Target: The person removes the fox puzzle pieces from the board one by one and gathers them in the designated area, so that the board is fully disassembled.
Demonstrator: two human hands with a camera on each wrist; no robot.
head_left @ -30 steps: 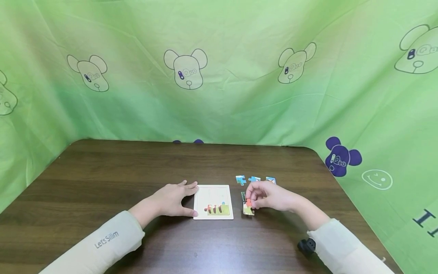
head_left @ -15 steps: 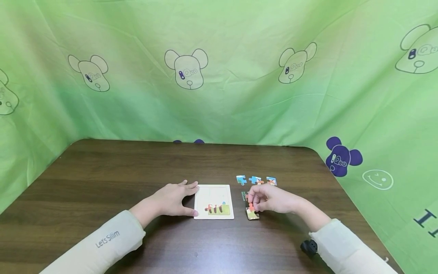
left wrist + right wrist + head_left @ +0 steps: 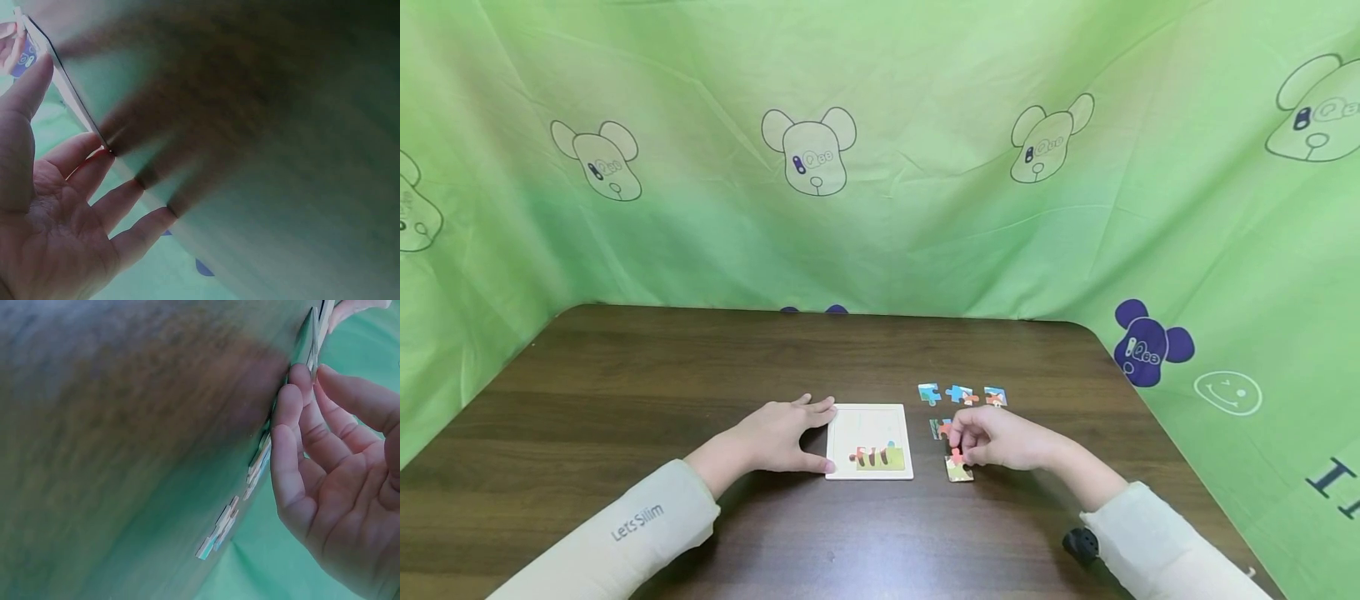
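In the head view a white puzzle tray (image 3: 867, 425) lies on the table, with joined puzzle pieces (image 3: 880, 458) of green and red print along its lower right. My left hand (image 3: 781, 437) rests at the tray's left edge, fingers spread, thumb near the lower left corner; the left wrist view shows its fingertips touching down. To the right of the tray, my right hand (image 3: 1007, 442) pinches a green and red puzzle piece (image 3: 959, 472) between thumb and fingers. The right wrist view shows that piece (image 3: 314, 347) tilted up, edge-on. Another piece (image 3: 938, 429) lies just beyond, partly hidden by the fingers.
Behind the right hand lie a blue piece (image 3: 928, 393), a blue and orange piece (image 3: 961, 394) and a third piece (image 3: 996, 396) in a row. The brown table (image 3: 715, 358) ends at a green curtain (image 3: 925, 233). A black device (image 3: 1081, 546) sits at the right cuff.
My right hand has shifted slightly right and toward me with the puzzle piece, which moved away from the tray. More of the piece beyond now shows. The left hand has stayed put.
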